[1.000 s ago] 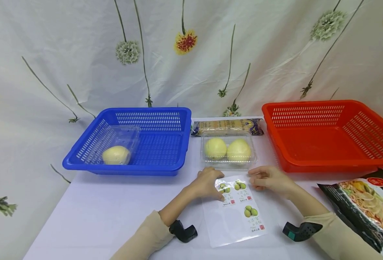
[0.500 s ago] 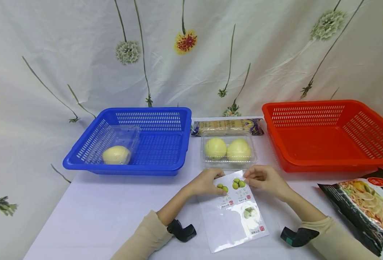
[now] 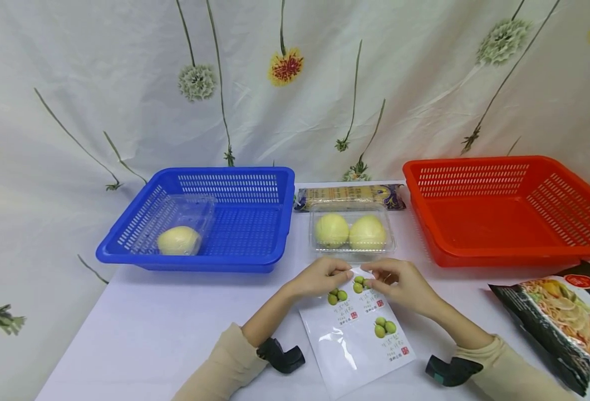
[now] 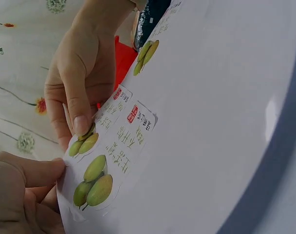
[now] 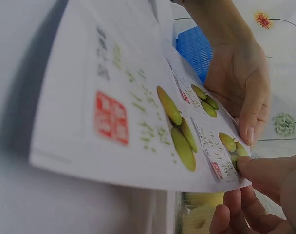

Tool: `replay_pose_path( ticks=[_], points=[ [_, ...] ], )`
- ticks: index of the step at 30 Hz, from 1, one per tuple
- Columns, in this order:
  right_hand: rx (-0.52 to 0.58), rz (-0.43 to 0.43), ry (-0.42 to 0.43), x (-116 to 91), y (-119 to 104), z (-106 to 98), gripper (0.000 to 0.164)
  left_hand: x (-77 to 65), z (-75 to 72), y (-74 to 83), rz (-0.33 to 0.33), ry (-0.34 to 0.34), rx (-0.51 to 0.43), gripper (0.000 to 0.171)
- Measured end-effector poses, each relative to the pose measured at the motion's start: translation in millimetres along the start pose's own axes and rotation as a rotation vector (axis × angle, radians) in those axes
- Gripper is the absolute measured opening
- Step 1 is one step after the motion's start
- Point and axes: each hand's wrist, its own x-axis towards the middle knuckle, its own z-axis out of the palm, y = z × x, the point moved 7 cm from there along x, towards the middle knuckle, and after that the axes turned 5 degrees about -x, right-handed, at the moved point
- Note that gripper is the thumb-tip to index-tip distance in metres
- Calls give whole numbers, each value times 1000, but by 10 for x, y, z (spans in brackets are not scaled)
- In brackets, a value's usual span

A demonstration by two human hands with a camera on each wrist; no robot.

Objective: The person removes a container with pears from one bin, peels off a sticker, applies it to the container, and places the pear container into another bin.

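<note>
A white sheet of stickers (image 3: pixel 342 348) printed with green fruit and handwriting-like text is tilted, its far end raised between both hands. My left hand (image 3: pixel 320 277) pinches the far edge, thumb on the printed face. My right hand (image 3: pixel 404 285) pinches the same edge close beside it, its thumb over a fruit sticker (image 5: pixel 228 141) near the corner. In the right wrist view, my right fingers are behind the sheet. One sticker's end (image 4: pixel 145 114) stands slightly off the backing in the left wrist view. Just beyond the hands is a clear clamshell box (image 3: pixel 352 253) with two pale yellow-green round fruits (image 3: pixel 368 232).
A blue basket (image 3: pixel 190 259) at the back left holds a clear box with one pale fruit (image 3: pixel 178 240). At the back right stands a red basket (image 3: pixel 515 253). A noodle packet (image 3: pixel 565 317) lies at the right, and a long wrapped pack (image 3: pixel 350 196) lies behind the clamshell.
My right hand has moved left along the sheet's far edge, close to my left hand, and its thumb has come over a sticker. The sheet's far end has lifted and its near end shifted toward me.
</note>
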Motion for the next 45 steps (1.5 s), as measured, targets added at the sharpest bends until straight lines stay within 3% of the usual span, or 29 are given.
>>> replay_pose_path(
  ticks=[15,23,32,36,40,45],
  points=[
    [-97,9,58,-9,-3,11,14,1,-4,24,17,28,47,22],
    [-126,-104,170,-34,-83,-22,17,15,-9,22,26,40,66,22],
    [-221,-166,135,-64,-181,-24,25,56,-35,-50,0,101,162,19],
    [-114,-208,86,-64,-236,-34,23,68,-34,-96,-4,126,238,17],
    [80,-167,37,-32,-227,-80,15,64,-29,-105,-14,148,335,15],
    [201,-76,94,45,-126,-204,10,36,-7,-28,-25,173,515,25]
  ],
)
